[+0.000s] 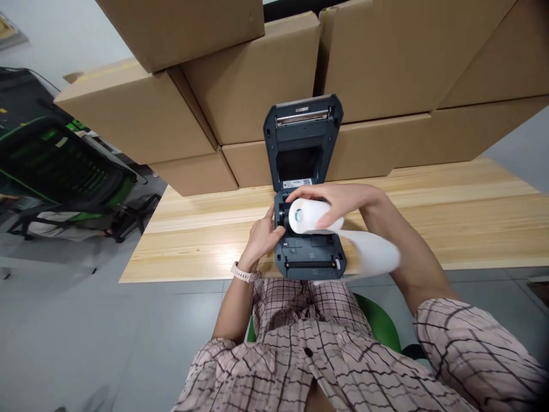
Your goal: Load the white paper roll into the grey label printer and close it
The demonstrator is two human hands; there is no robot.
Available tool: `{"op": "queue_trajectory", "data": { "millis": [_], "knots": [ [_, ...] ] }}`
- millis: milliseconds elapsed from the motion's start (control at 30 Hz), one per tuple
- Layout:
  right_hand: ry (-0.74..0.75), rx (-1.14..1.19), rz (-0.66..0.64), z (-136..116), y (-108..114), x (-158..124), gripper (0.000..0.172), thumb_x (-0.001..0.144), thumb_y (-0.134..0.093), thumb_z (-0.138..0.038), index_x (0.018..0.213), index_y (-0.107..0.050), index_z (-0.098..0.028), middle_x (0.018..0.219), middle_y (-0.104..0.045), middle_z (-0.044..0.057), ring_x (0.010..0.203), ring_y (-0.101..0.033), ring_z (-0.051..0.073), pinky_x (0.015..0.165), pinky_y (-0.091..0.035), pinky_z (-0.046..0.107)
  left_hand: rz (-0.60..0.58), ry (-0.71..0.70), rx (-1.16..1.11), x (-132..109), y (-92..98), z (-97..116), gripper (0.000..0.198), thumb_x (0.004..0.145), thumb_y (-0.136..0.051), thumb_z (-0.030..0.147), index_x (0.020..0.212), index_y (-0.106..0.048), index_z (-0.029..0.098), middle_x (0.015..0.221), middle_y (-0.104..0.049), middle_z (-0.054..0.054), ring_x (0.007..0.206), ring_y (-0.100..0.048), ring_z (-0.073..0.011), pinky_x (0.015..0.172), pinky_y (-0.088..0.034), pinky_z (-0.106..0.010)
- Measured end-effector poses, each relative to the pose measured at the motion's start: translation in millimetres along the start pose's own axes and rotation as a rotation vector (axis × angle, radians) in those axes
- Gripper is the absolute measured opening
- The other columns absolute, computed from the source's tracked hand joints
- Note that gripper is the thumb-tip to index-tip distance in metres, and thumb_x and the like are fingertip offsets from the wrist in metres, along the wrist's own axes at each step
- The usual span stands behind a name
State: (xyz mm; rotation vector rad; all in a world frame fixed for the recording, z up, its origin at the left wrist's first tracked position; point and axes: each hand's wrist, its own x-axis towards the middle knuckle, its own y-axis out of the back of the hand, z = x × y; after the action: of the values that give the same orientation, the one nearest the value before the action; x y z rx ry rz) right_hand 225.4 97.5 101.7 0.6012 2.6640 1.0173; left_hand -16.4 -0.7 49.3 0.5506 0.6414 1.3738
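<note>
A dark grey label printer [306, 249] stands on the wooden table with its lid [300, 137] raised. My right hand [345, 200] is closed around a white paper roll [302, 217], holding it on its side over the printer's bay. The hollow core of the roll faces left. A loose strip of paper [375, 252] trails from it to the right and looks blurred. My left hand [262, 234] grips the printer's left side, its thumb over the inner edge beside the roll. Whatever lies under the roll is hidden.
Stacked cardboard boxes [257, 86] line the back of the wooden table [180, 240], right behind the raised lid. A black and green office chair [60, 166] stands off to the left. The table's front edge runs close to my lap.
</note>
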Motion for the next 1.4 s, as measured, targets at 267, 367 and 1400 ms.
{"op": "queue_trajectory", "data": {
  "millis": [267,367,1400],
  "knots": [
    [-0.215,0.247,0.583,56,-25,-142,0.09,0.063,-0.093,-0.058,0.144,-0.062,-0.038,0.136,-0.073,0.011,0.113,-0.074,0.036,0.084,-0.063,0.046,0.009,0.021,-0.062,-1,-2.5,-2,0.082,0.079,-0.052,0.024,0.161,-0.046,0.018,0.06,-0.053,0.004,0.06,-0.05,-0.019,0.064,-0.035,-0.031],
    [-0.335,0.164,0.642,85,-37,-152,0.087,0.065,-0.092,-0.055,0.144,-0.063,-0.034,0.135,-0.073,0.013,0.112,-0.074,0.037,0.087,-0.064,0.05,0.022,0.025,-0.096,-1,-3.8,-3,0.083,0.079,-0.052,0.023,0.161,-0.046,0.019,0.059,-0.051,0.005,0.059,-0.047,-0.0178,0.064,-0.034,-0.031],
    [0.035,0.643,-0.16,0,20,-55,0.057,0.091,-0.076,-0.06,0.13,-0.062,-0.02,0.106,-0.077,0.007,0.089,-0.072,0.017,0.077,-0.054,0.027,0.043,0.007,-0.191,-1,-7.4,-8,0.082,0.078,-0.055,0.02,0.16,-0.049,0.019,0.059,-0.048,0.007,0.057,-0.044,-0.0145,0.06,-0.03,-0.029]
  ]
}}
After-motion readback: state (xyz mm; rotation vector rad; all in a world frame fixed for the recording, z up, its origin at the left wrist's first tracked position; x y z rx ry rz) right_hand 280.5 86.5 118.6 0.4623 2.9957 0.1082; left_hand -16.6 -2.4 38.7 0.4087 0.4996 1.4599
